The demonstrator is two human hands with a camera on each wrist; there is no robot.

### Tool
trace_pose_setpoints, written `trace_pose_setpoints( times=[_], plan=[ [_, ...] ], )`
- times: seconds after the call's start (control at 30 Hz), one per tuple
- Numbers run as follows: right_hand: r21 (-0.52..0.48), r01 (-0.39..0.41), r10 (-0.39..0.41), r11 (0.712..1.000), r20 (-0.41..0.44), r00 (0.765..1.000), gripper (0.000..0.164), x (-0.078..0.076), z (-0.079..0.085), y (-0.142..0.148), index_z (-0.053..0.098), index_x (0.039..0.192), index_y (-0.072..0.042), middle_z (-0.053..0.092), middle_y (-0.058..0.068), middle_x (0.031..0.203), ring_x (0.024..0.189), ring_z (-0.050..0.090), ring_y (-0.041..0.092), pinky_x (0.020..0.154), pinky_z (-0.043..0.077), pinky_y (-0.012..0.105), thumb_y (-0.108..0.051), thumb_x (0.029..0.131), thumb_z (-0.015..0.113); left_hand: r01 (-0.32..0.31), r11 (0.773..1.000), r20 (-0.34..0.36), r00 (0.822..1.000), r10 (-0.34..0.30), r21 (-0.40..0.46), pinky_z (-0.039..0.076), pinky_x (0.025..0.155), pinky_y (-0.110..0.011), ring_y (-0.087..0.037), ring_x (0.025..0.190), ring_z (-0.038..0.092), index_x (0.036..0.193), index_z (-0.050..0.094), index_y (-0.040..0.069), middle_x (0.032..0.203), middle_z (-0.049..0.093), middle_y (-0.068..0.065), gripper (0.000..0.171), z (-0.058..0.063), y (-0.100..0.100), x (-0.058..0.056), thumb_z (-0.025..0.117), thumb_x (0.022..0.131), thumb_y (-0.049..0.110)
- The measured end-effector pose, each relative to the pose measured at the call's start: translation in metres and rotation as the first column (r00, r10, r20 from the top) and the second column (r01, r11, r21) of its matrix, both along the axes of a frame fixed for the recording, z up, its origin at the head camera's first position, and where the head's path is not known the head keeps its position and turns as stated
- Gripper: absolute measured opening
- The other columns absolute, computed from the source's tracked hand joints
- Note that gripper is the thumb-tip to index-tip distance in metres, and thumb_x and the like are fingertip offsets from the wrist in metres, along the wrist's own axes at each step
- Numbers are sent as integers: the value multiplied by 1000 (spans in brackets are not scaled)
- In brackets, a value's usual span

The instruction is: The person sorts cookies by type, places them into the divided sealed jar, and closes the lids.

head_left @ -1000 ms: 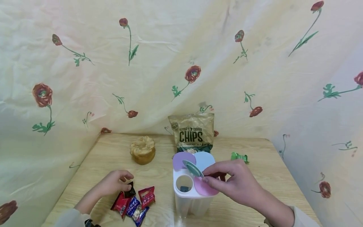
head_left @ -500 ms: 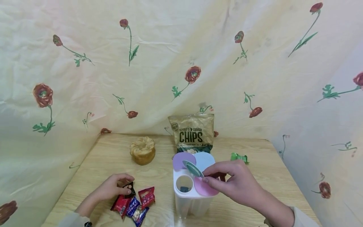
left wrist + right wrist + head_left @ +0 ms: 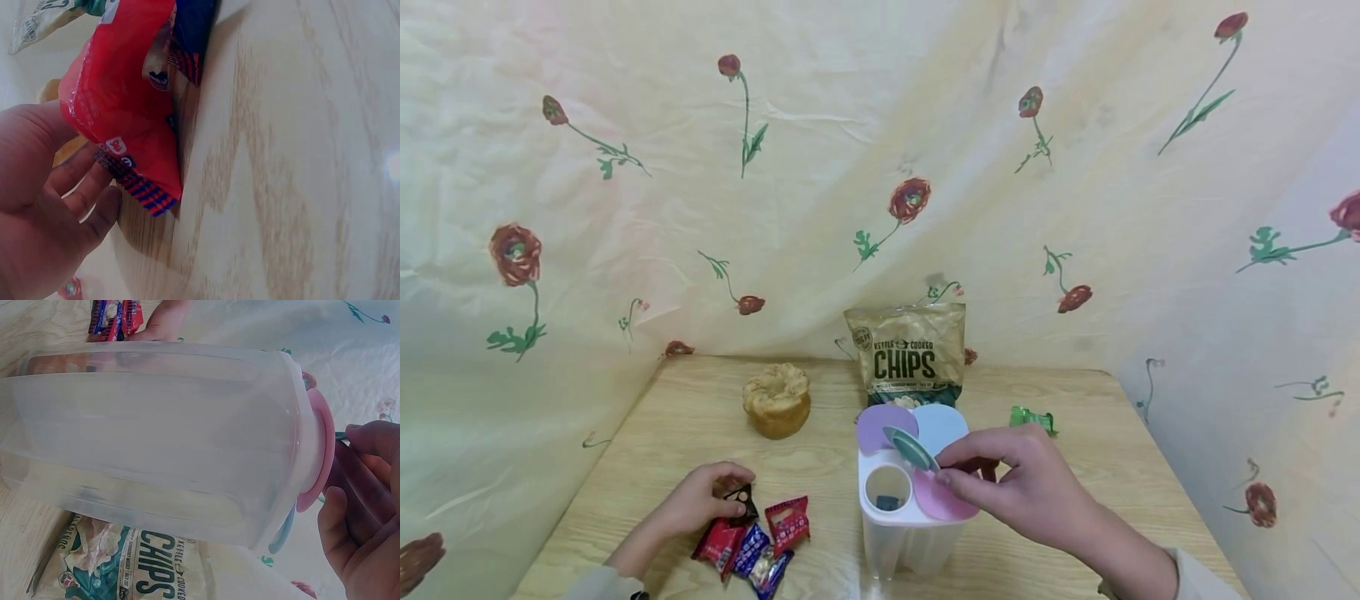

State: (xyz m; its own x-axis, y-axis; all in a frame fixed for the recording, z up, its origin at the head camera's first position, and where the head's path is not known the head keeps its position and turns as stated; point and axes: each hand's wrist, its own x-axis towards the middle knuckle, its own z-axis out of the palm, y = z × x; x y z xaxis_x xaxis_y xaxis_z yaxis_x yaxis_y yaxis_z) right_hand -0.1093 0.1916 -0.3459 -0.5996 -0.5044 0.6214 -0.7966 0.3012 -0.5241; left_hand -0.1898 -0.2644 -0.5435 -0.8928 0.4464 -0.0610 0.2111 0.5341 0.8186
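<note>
Left Hand on Small, Shiny Black Packet [image 3: 742, 508], Round Uncovered Opening [image 3: 889, 475] to Its Right

Across a pale wood-grain tabletop [image 3: 829, 475], a person's left hand [image 3: 694, 502] pinches the black packet at the far edge of a cluster of red [image 3: 718, 546] and blue [image 3: 760, 562] shiny wrapped snacks. The gap to the opening looks like the span that matters: it lies to the right of that grip, well apart and set higher, in the near-left corner of a tall, white-topped, clear plastic container [image 3: 880, 550]. The container's long axis stands upright; the packet's is hidden by the fingers, and whether it is clear of the pile cannot be told. The left hand is plainly the nearer to the packet, low over the table, thumb on the near side and fingers bent round the far side.

The right hand [image 3: 1033, 483], nearer the opening, reaches in from the right above a flat pink lid [image 3: 943, 502], pinching the edge of a round, grey-green lid [image 3: 912, 448]. That lid tilts beside the opening, leaving it uncovered. A dark piece [image 3: 887, 502] shows inside.
</note>
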Motion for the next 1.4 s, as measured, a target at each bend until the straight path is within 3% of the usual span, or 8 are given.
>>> trace_pose_setpoints(
  times=[0.17, 0.5, 0.83, 1.0, 1.17, 1.4],
  plan=[
    [2, -3, 3, 1000, -1, 1000, 28, 0, 0, 0, 79, 97, -19, 75, -10, 83, 67, 63, -2, 57, 50, 14, 4, 82, 81, -29, 1000, 24, 999, 30, -12, 52, 85, -25, -18, 101, 63, 123, 69, 5, 119, 71, -10, 43, 0, 2, 0, 84, 84, 16],
    [9, -8, 8, 1000, 45, 999, 24, 1, 1, 0, 79, 97, -18, 75, -11, 83, 68, 64, -3, 56, 50, 15, 2, 85, 80, -105, 991, -47, 994, 101, -82, 55, 82, -31, -25, 97, 68, 122, 71, -1, 115, 73, -15, 43, 5, 1, 2, 83, 84, 14],
    [-8, -19, 19, 1000, 22, 1000, 27, 0, 0, 0, 79, 98, -18, 76, -9, 83, 67, 65, 0, 57, 50, 15, 4, 83, 81, -263, 960, -91, 963, 255, -99, 58, 84, -42, -23, 98, 69, 118, 74, 6, 109, 75, -8, 33, 17, 3, -2, 82, 86, 13],
    [-9, -24, 24, 1000, 7, 1000, 27, 0, 0, 0, 78, 98, -18, 76, -8, 83, 67, 64, 0, 57, 50, 14, 5, 83, 81, -287, 954, -110, 954, 278, -81, 59, 82, -38, -24, 99, 70, 117, 76, 8, 113, 76, -7, 30, 31, 7, 0, 81, 88, 18],
    [-1, -16, 16, 1000, 36, 999, 26, 0, 2, 0, 79, 98, -18, 76, -10, 84, 67, 65, 0, 56, 51, 15, 4, 84, 81, -260, 965, -118, 960, 255, -33, 57, 73, -27, -21, 99, 69, 118, 77, 10, 116, 76, -9, 30, 47, 16, 2, 79, 90, 20],
    [8, 2, -3, 1000, 74, 997, 25, 1, 4, -1, 80, 98, -20, 76, -13, 84, 66, 64, 0, 56, 51, 16, 2, 84, 81, -195, 981, -208, 960, 189, -9, 58, 76, -24, -24, 105, 71, 119, 77, 15, 116, 76, -4, 27, 85, 42, 12, 77, 93, 17]
  ],
)
